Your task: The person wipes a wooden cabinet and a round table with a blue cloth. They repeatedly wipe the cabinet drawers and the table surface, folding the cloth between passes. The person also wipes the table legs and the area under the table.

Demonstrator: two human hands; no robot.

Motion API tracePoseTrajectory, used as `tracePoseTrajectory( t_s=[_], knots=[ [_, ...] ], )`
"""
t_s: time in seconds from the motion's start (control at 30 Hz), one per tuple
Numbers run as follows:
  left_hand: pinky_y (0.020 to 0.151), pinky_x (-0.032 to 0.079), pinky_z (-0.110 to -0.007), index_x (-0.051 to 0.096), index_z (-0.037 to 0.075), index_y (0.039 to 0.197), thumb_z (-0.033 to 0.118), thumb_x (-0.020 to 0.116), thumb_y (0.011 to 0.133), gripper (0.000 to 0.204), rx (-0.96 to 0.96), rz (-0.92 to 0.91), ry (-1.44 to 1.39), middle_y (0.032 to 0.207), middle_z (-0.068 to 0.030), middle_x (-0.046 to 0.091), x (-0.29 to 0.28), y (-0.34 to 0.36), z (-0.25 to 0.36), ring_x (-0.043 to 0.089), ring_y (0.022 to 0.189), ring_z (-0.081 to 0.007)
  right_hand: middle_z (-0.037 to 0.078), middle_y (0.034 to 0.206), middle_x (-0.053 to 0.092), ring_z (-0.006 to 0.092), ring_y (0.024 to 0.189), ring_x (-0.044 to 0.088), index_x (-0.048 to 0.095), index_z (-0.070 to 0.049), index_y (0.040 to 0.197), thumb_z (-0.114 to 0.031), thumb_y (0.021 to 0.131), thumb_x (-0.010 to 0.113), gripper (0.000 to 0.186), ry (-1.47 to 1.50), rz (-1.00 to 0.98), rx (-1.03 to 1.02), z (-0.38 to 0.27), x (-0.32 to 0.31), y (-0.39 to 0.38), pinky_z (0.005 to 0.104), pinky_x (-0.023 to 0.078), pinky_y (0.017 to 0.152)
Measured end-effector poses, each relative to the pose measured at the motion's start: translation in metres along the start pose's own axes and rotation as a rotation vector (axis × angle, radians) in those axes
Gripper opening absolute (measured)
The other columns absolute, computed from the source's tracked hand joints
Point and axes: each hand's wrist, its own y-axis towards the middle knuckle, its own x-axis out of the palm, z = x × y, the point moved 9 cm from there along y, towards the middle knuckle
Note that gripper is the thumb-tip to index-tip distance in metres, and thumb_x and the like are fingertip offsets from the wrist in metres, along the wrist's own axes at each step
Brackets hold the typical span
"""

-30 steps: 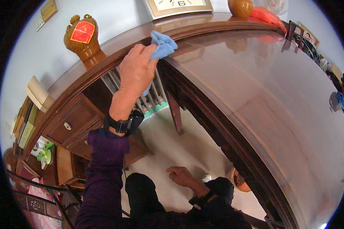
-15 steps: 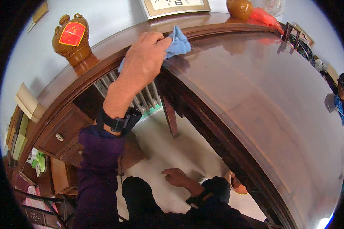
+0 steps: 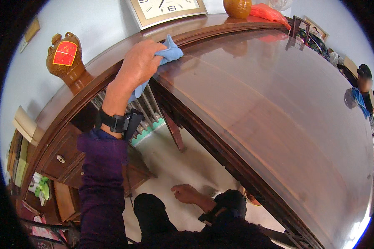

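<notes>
My left hand (image 3: 139,62), its fingers closed, grips a light-blue cloth (image 3: 170,54) at the back left corner of the glossy wooden table (image 3: 270,120), against the edge of a long wooden ledge (image 3: 106,70). Part of the cloth hangs below the hand, over a gap with radiator pipes behind. My right hand (image 3: 186,193) is low over the floor beside my dark-clothed legs, empty, its index finger sticking out and the others loosely bent.
On the ledge stand a brown jar (image 3: 64,56), a clock (image 3: 166,10), a round pot (image 3: 237,8) and a red plastic bag (image 3: 266,16). Below left are wooden drawers (image 3: 66,153). A blue item (image 3: 360,103) and dark objects line the right side.
Over the last second my left hand has moved slightly along the ledge's edge with the cloth, staying near the corner. The view has shifted, so the furniture sits further left. My right hand stays low.
</notes>
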Motion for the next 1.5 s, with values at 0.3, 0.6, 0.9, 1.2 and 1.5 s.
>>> tracePoseTrajectory(
  t_s=[0.3,0.6,0.9,1.2,1.5],
  knots=[
    [0.078,0.052,-0.039,0.070,0.001,0.104,0.011,0.064,0.083,0.025,0.272,0.024,-0.235,0.095,-0.0165,0.067,-0.020,-0.002,0.141,0.065,0.086,-0.0352,0.021,0.107,0.071,0.0406,0.099,0.066,0.068,-0.005,0.112,-0.014,0.087,0.058,0.029,-0.028,-0.024,0.033,-0.026,0.008,-0.036,0.0492,0.052,0.091],
    [0.076,0.052,-0.044,0.073,0.005,0.099,0.017,0.065,0.080,0.024,0.470,0.144,-0.461,0.092,-0.0171,0.068,-0.061,-0.023,0.312,0.065,0.088,-0.0373,0.023,0.102,0.070,0.0428,0.097,0.066,0.068,-0.005,0.110,-0.015,0.085,0.058,0.029,-0.086,0.055,-0.066,-0.048,0.016,-0.090,0.0503,0.052,0.088],
    [0.077,0.056,-0.042,0.067,0.001,0.076,0.017,0.066,0.078,0.017,0.676,0.086,-0.752,0.082,-0.0147,0.066,-0.141,-0.101,0.520,0.067,0.087,-0.0315,0.018,0.100,0.070,0.0342,0.090,0.067,0.066,-0.004,0.116,-0.016,0.089,0.060,0.030,0.151,0.203,-0.005,-0.055,-0.030,-0.159,0.0431,0.053,0.080],
    [0.073,0.046,-0.038,0.068,0.001,0.097,0.016,0.066,0.079,0.024,0.735,0.348,-0.837,0.096,-0.0094,0.058,-0.158,-0.201,0.537,0.055,0.094,-0.0256,0.012,0.098,0.070,0.0247,0.082,0.067,0.063,-0.003,0.122,-0.016,0.094,0.061,0.031,0.705,0.193,0.207,-0.039,-0.027,-0.218,0.0354,0.053,0.071],
    [0.079,0.053,-0.033,0.065,-0.001,0.110,0.014,0.075,0.083,0.033,-0.711,-0.073,-0.925,0.100,-0.0084,0.068,0.052,-0.347,0.191,0.063,0.089,-0.0159,0.009,0.106,0.068,0.0168,0.085,0.068,0.057,-0.003,0.132,-0.016,0.096,0.065,0.039,0.793,0.365,0.288,-0.048,-0.031,-0.206,0.0280,0.053,0.067]
  ],
)
